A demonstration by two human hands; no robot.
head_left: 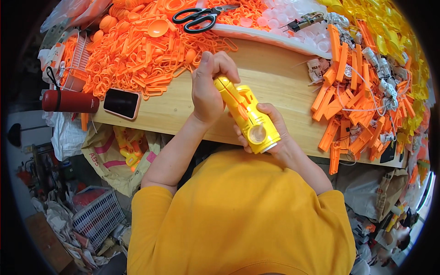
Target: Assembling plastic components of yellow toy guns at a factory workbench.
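A yellow plastic toy gun (239, 110) with an orange trigger piece and a round clear window is tilted over the table's near edge, in front of my chest. My right hand (277, 126) wraps round its wider lower end from the right, thumb along the side. At its narrow upper end is my left hand (209, 87), with fingers curled over the tip and thumb pointing up. Part of the left fingers is hidden behind the toy.
Orange plastic parts (142, 50) are heaped at the back left, under black-handled scissors (201, 18). A phone (122, 103) and red bottle (71, 101) lie left. Orange pieces with wired white units (353, 96) pile up right, beside yellow parts (389, 27). A sack (114, 169) hangs below.
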